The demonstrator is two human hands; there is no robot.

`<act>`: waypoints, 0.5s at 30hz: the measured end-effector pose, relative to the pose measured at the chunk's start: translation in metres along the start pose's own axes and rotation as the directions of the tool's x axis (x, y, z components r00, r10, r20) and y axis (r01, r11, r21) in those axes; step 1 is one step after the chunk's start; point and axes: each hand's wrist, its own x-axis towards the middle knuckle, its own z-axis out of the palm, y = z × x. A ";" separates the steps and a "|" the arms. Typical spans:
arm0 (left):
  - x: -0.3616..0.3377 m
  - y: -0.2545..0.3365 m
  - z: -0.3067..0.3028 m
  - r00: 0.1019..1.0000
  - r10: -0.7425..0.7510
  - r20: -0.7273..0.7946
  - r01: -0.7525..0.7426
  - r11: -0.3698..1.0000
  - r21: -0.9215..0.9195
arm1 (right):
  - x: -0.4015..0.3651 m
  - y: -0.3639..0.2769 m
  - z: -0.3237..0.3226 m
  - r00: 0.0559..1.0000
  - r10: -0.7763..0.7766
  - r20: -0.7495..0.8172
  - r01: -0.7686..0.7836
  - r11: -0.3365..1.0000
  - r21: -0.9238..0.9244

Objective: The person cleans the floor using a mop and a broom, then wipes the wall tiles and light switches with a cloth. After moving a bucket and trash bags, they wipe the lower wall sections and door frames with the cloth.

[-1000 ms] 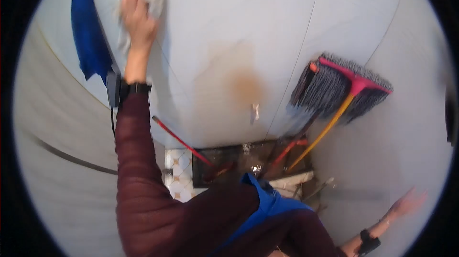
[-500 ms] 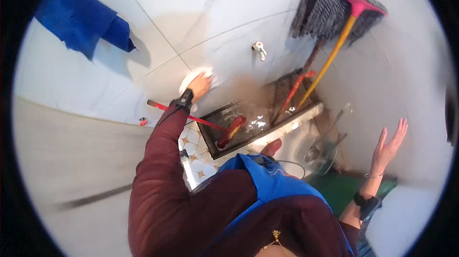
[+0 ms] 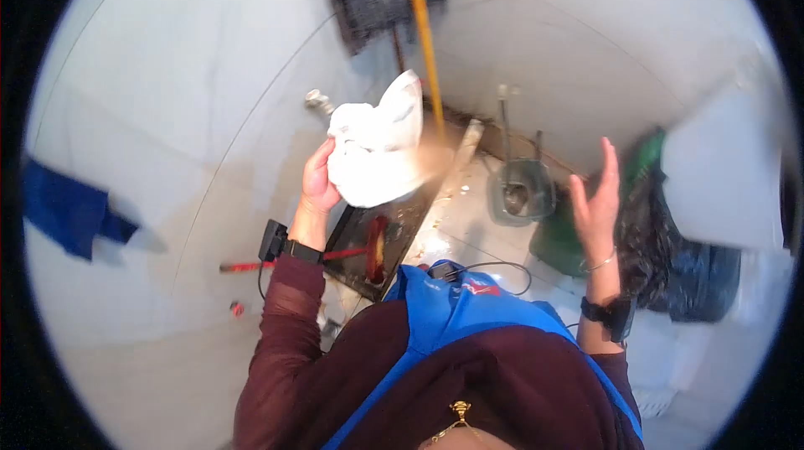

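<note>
My left hand (image 3: 318, 182) grips the edge of a white cloth (image 3: 377, 157), which is bunched up and partly raised in front of me. Behind the cloth is a metal tap (image 3: 318, 101) on the wall. Under it, a dark floor basin (image 3: 356, 282) is partly covered. A red-handled brush (image 3: 377, 253) rests across the basin. My right hand (image 3: 597, 207) is held up on the right with fingers apart and nothing in it. A greenish see-through bucket (image 3: 523, 199) stands to the left of that hand.
Mops with a yellow handle (image 3: 425, 39) lean on the wall above the basin. Black plastic bags (image 3: 649, 257) sit at the right beside a white panel (image 3: 724, 165). A blue cloth (image 3: 67, 207) hangs on the left wall. The floor tiles (image 3: 448, 228) look wet.
My left hand has come off the wall with the white cloth, which now hangs in the air. My view has turned right, bringing the bucket and black bags into sight. My right hand stays open.
</note>
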 end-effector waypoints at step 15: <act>0.025 -0.109 0.154 0.784 -0.499 0.369 0.515 0.855 0.061 | -0.143 -0.024 -0.130 0.943 0.302 -0.136 -0.301 0.953 0.029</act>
